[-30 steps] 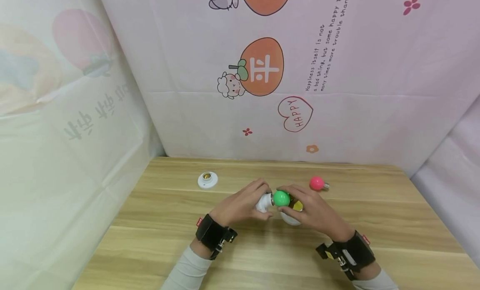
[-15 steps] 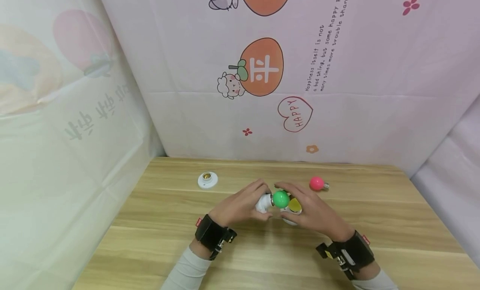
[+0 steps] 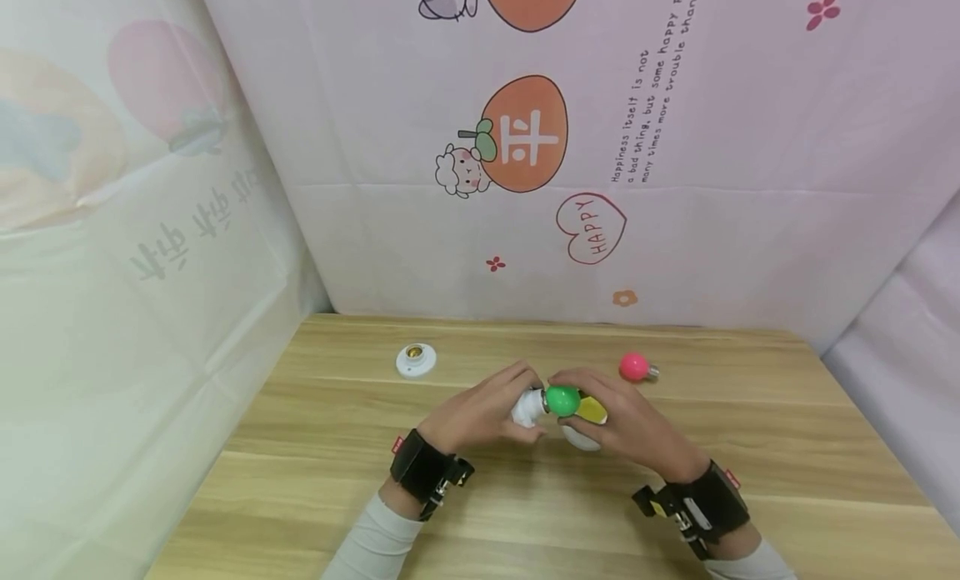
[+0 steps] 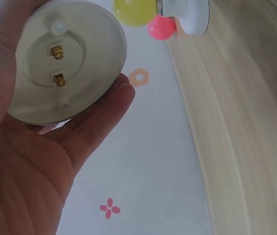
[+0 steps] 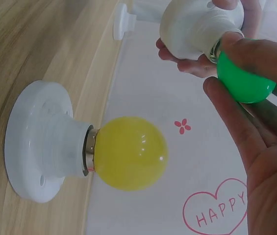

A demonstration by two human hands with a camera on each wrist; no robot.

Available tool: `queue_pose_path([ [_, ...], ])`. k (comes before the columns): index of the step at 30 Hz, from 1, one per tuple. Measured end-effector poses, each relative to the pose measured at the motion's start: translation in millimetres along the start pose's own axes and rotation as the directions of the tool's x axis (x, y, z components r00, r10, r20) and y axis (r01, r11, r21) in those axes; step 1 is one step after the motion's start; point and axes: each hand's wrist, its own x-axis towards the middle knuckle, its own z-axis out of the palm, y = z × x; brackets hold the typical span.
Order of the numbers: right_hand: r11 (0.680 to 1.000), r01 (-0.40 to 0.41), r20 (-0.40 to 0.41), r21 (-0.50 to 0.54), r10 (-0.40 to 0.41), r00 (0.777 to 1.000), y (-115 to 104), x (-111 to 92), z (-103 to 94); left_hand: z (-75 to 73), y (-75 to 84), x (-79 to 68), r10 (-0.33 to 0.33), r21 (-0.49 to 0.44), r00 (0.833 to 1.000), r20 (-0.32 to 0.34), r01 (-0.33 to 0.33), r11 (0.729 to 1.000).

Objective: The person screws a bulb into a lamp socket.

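Observation:
My left hand (image 3: 487, 405) grips a white round lamp holder (image 5: 197, 29) above the table, tilted so its mouth faces right. In the left wrist view its hollow underside (image 4: 69, 93) shows two brass terminals. A green bulb (image 3: 562, 401) sits with its metal base partly in that holder's mouth. The thumb and fingers of my right hand (image 3: 626, 417) pinch the green globe. Just below the right hand, a yellow bulb (image 5: 131, 153) stands in a second white lamp holder (image 5: 40, 142) on the table, partly hidden by that hand in the head view.
A third white lamp holder (image 3: 416, 360) with a brass-lined mouth lies at the back left of the wooden table (image 3: 315, 480). A pink bulb (image 3: 633, 367) lies on its side at the back right. A printed cloth (image 3: 390, 247) hangs behind the table.
My right fingers opened off the green bulb half a second ago and now pinch it again. The left hand and its lamp holder have stayed in place.

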Motion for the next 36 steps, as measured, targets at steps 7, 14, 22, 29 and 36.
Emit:
queue_pose_path([
  [7, 0.999, 0.035, -0.017, -0.010, -0.035, 0.999, 1.2, 0.4, 0.3, 0.5, 0.2, 0.1, 0.006, 0.014, 1.000, 0.002, -0.006, 1.000],
  [14, 0.999, 0.028, -0.010, -0.019, -0.028, 1.000, 1.2, -0.6, 0.8, 2.7, -0.9, 1.1, 0.026, 0.045, 1.000, -0.004, -0.026, 0.999],
  [22, 0.997, 0.072, -0.067, -0.010, -0.073, 0.995, 1.7, 0.6, 2.4, 2.6, 1.0, 1.3, 0.048, 0.064, 0.999, -0.011, -0.047, 0.997],
  [29, 0.999, 0.041, -0.023, -0.028, -0.041, 0.999, -1.6, -0.2, -1.4, 4.9, 3.7, 2.2, 0.056, 0.083, 0.998, -0.016, -0.054, 0.995],
  [36, 0.999, 0.011, -0.016, -0.045, -0.011, 1.000, -2.4, -1.4, -2.7, 6.3, 6.8, 2.5, 0.040, 0.088, 0.999, -0.023, -0.038, 0.995],
])
